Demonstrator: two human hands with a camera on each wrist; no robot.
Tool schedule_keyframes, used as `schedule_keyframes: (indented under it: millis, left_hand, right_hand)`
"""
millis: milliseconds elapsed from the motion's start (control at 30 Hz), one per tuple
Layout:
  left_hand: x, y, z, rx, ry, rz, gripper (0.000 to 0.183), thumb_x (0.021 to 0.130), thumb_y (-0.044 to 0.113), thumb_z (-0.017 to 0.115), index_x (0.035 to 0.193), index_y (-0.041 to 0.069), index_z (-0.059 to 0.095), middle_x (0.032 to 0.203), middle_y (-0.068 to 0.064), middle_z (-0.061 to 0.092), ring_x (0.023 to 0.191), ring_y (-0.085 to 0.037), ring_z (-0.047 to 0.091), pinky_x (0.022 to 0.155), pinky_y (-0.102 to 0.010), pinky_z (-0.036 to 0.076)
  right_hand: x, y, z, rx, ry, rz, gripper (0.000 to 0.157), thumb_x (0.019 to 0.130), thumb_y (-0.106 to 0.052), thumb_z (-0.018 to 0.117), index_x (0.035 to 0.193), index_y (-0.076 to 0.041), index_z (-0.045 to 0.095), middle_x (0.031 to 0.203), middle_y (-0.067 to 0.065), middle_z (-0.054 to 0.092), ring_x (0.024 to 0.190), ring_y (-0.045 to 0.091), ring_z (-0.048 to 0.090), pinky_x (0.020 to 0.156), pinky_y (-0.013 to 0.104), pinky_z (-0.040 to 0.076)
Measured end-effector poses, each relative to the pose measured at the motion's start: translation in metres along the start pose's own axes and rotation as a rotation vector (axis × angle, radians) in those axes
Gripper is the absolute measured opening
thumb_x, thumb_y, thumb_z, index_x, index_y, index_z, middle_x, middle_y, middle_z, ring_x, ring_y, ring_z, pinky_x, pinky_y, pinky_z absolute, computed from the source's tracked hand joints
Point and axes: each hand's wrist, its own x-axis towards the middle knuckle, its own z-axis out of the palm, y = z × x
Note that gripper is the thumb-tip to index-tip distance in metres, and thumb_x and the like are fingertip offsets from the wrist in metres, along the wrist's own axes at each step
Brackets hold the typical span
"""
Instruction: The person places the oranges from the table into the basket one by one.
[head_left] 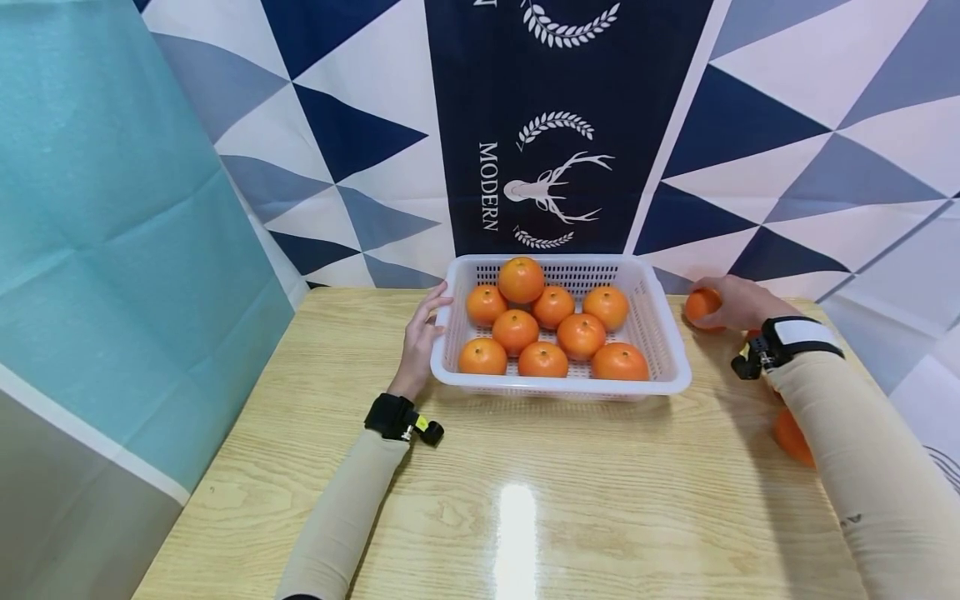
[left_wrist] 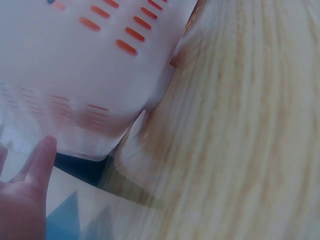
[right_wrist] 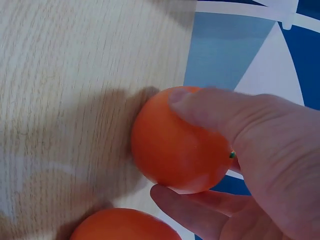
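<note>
A white plastic basket [head_left: 562, 387] with slotted walls stands at the back of the table, holding several oranges [head_left: 515, 332]; one of them sits on top of others at the back left. My left hand [head_left: 418, 346] rests against the basket's left side, its fingers stretched along the rim. In the left wrist view its fingers [left_wrist: 40, 165] look straight beside the basket wall [left_wrist: 75, 55]. To the right of the basket, my right hand [head_left: 738, 302] grips a single orange [right_wrist: 175, 145] between thumb and fingers, low over the table near its back edge.
More oranges lie on the right side of the table, partly hidden under my right forearm; one orange [head_left: 793, 437] shows beside the sleeve. A patterned cloth [head_left: 360, 150] hangs right behind the table [head_left: 465, 500]. Teal cloth [head_left: 112, 208] hangs on the left.
</note>
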Motion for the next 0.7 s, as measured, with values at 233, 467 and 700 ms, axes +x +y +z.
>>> schedule_keyframes:
  millis: [233, 467, 700]
  left_hand:
    - [0.004, -0.016, -0.004, 0.0, 0.01, -0.021, 0.053, 0.099, 0.011, 0.051, 0.147, 0.021, 0.07, 0.183, 0.004, 0.042, 0.16, -0.028, 0.053, 0.119, -0.034, 0.056]
    - [-0.006, 0.033, 0.009, 0.024, 0.004, 0.009, 0.053, 0.099, 0.013, 0.049, 0.148, 0.004, 0.065, 0.183, -0.012, 0.04, 0.162, -0.042, 0.05, 0.124, -0.05, 0.055]
    - [0.0, 0.01, 0.005, 0.018, 0.011, -0.038, 0.053, 0.098, 0.01, 0.048, 0.148, 0.01, 0.067, 0.183, -0.003, 0.041, 0.165, -0.035, 0.048, 0.128, -0.045, 0.051]
  right_hand:
    - [0.0, 0.0, 0.001, 0.005, 0.016, 0.003, 0.058, 0.099, -0.023, 0.084, 0.144, 0.006, 0.061, 0.126, 0.035, 0.065, 0.112, 0.052, 0.055, 0.1, 0.066, 0.048]
    - [-0.003, 0.001, 0.001, 0.018, 0.02, 0.014, 0.06, 0.099, -0.026, 0.084, 0.144, 0.005, 0.061, 0.126, 0.036, 0.065, 0.112, 0.052, 0.055, 0.099, 0.067, 0.047]
    - [-0.003, 0.0, 0.002, 0.008, 0.033, 0.025, 0.059, 0.099, -0.024, 0.084, 0.144, 0.005, 0.06, 0.128, 0.038, 0.065, 0.112, 0.053, 0.055, 0.1, 0.07, 0.048]
